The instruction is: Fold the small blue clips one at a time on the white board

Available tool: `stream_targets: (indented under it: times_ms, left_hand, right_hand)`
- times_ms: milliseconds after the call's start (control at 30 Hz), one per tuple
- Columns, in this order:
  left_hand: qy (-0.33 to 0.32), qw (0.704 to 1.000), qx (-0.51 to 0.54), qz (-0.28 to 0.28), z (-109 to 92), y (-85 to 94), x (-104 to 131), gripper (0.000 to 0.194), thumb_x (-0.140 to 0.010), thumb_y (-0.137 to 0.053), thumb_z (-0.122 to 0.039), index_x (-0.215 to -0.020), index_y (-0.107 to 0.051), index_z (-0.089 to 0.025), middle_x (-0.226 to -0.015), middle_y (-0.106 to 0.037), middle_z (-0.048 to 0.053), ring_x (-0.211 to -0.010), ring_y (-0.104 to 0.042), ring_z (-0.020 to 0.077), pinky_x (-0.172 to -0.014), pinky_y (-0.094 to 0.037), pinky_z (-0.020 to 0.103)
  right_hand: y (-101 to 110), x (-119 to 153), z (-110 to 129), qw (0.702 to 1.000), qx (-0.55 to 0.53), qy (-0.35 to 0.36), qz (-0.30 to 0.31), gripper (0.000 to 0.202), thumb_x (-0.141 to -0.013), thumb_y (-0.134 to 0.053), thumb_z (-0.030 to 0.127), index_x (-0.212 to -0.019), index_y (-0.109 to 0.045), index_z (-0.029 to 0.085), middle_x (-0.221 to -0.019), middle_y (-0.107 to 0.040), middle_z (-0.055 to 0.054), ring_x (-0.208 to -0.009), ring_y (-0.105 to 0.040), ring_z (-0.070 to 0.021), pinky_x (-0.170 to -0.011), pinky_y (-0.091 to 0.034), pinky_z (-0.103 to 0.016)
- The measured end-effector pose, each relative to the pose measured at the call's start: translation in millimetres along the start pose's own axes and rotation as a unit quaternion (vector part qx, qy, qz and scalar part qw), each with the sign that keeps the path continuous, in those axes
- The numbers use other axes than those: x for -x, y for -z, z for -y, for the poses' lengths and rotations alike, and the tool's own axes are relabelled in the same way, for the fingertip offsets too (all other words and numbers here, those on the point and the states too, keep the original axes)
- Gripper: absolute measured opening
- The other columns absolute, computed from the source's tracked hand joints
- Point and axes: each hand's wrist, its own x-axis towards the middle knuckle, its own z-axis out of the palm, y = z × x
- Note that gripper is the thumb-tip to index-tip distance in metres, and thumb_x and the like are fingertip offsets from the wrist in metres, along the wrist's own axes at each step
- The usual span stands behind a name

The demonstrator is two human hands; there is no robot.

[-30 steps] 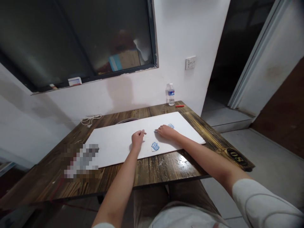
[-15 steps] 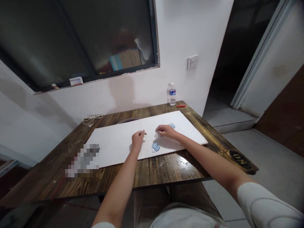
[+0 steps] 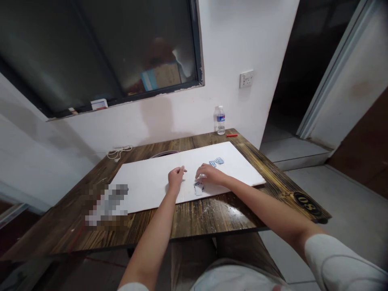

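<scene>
My left hand [image 3: 176,178] rests over the white board [image 3: 151,178], its fingers curled in a pinch; whatever they hold, if anything, is too small to make out. My right hand [image 3: 209,173] is palm down just above a small pile of cards [image 3: 199,188], fingers bent and apart, with nothing visible in them. The pile shows white faces with dark lines. Just beyond the right hand lie several blue-and-white cards [image 3: 218,161], partly spread and close to its knuckles.
The board lies on a dark wooden table [image 3: 212,214]. At the back stand a water bottle [image 3: 221,120] and a red pen-like stick [image 3: 232,135]. A white cord [image 3: 119,151] lies back left. A pixelated patch [image 3: 106,204] covers the board's left end.
My right hand has let go of a whitish card and shifted slightly left. The near pile's visible face went from blue to white, and more blue cards show beyond the hand. My left hand stayed put.
</scene>
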Motion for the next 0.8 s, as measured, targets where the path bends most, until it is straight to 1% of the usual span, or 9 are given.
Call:
stream_targets:
  times_ms: [67,100,167,200,300,433,533,700,800]
  left_hand:
    - [0.003,1.000,0.000,-0.001,-1,0.4,1,0.043,-0.076,-0.054,-0.054,-0.069,-0.071,-0.014,-0.053,-0.048,0.000,-0.050,-0.045,0.0102,-0.039,-0.041,0.018]
    - [0.005,1.000,0.001,-0.001,-2,0.6,1,0.043,-0.076,-0.054,-0.053,-0.069,-0.071,-0.015,-0.053,-0.048,0.000,-0.050,-0.045,0.0103,-0.039,-0.041,0.018]
    - [0.010,1.000,0.001,-0.001,-4,1.0,2,0.042,-0.076,-0.055,-0.053,-0.069,-0.071,-0.015,-0.053,-0.048,0.000,-0.050,-0.046,0.0104,-0.039,-0.040,0.017]
    - [0.010,1.000,0.000,-0.001,-5,1.1,2,0.042,-0.076,-0.055,-0.053,-0.069,-0.071,-0.015,-0.053,-0.049,0.000,-0.050,-0.046,0.0104,-0.039,-0.040,0.017]
    - [0.004,1.000,-0.006,0.002,-6,1.2,3,0.042,-0.077,-0.054,-0.052,-0.068,-0.071,-0.015,-0.053,-0.049,0.000,-0.050,-0.045,0.0103,-0.039,-0.039,0.018]
    - [-0.003,1.000,-0.007,0.000,-5,0.6,3,0.043,-0.077,-0.054,-0.054,-0.068,-0.071,-0.015,-0.054,-0.049,0.000,-0.051,-0.045,0.0110,-0.040,-0.038,0.018]
    - [-0.005,1.000,-0.010,-0.001,-5,0.2,3,0.043,-0.077,-0.054,-0.054,-0.069,-0.071,-0.015,-0.054,-0.050,0.000,-0.051,-0.045,0.0114,-0.040,-0.037,0.019]
    - [-0.013,1.000,-0.021,0.002,-6,0.3,3,0.044,-0.078,-0.054,-0.055,-0.068,-0.071,-0.015,-0.053,-0.050,0.000,-0.051,-0.045,0.0115,-0.042,-0.037,0.020]
    - [-0.018,1.000,-0.023,0.004,-6,0.4,3,0.046,-0.078,-0.053,-0.056,-0.068,-0.071,-0.015,-0.054,-0.050,0.000,-0.051,-0.046,0.0119,-0.042,-0.038,0.021]
  right_hand:
    - [4,2,-8,0.994,0.096,-0.056,-0.021,0.014,-0.081,-0.067,0.018,-0.095,-0.072,0.018,-0.097,-0.071,-0.009,-0.092,-0.057,-0.0213,-0.084,-0.040,-0.034]
    - [6,4,-12,0.986,0.137,-0.089,-0.020,0.016,-0.082,-0.067,0.020,-0.097,-0.072,0.018,-0.099,-0.070,-0.010,-0.094,-0.056,-0.0232,-0.082,-0.040,-0.034]
    - [8,7,-16,0.973,0.192,-0.127,0.004,0.016,-0.082,-0.067,0.024,-0.095,-0.072,0.017,-0.099,-0.069,-0.013,-0.096,-0.055,-0.0260,-0.079,-0.039,-0.034]
    - [7,8,-17,0.969,0.207,-0.132,0.020,0.015,-0.084,-0.065,0.024,-0.093,-0.072,0.016,-0.098,-0.068,-0.014,-0.095,-0.055,-0.0265,-0.078,-0.039,-0.034]
    - [3,8,-16,0.960,0.244,-0.124,0.053,0.018,-0.088,-0.055,0.020,-0.085,-0.072,0.014,-0.095,-0.066,-0.016,-0.092,-0.055,-0.0265,-0.075,-0.038,-0.034]
    - [-5,5,-14,0.951,0.282,-0.108,0.069,0.020,-0.089,-0.051,0.015,-0.085,-0.070,0.009,-0.092,-0.064,-0.017,-0.086,-0.056,-0.0256,-0.074,-0.038,-0.035]
    - [-7,4,-13,0.949,0.290,-0.098,0.069,0.020,-0.088,-0.051,0.013,-0.085,-0.070,0.008,-0.089,-0.064,-0.017,-0.083,-0.057,-0.0247,-0.073,-0.037,-0.035]
    - [-9,4,-11,0.944,0.309,-0.091,0.075,0.018,-0.086,-0.051,0.010,-0.085,-0.069,0.007,-0.088,-0.064,-0.018,-0.082,-0.056,-0.0257,-0.072,-0.037,-0.035]
    - [-11,4,-11,0.949,0.294,-0.105,0.053,0.018,-0.087,-0.050,0.010,-0.086,-0.067,0.007,-0.088,-0.064,-0.018,-0.082,-0.056,-0.0247,-0.074,-0.037,-0.034]
